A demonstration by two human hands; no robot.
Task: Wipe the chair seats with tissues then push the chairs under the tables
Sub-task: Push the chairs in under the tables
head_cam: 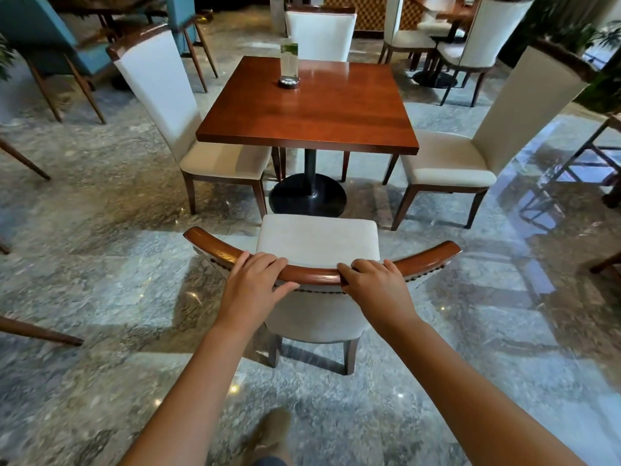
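Observation:
A cream-cushioned chair (317, 242) with a curved brown wooden top rail stands directly in front of me, its seat facing a square red-brown table (312, 109). My left hand (253, 280) grips the rail left of centre. My right hand (376, 284) grips it right of centre. The chair's seat front sits short of the table edge, near the black round table base (307, 195). No tissue shows in either hand.
Three more cream chairs surround the table: one at left (201, 156), one at right (450, 163), one at the far side (321, 31). A menu stand (289, 62) sits on the table. Blue chairs stand at the back left, other tables at the back right. The marble floor is glossy.

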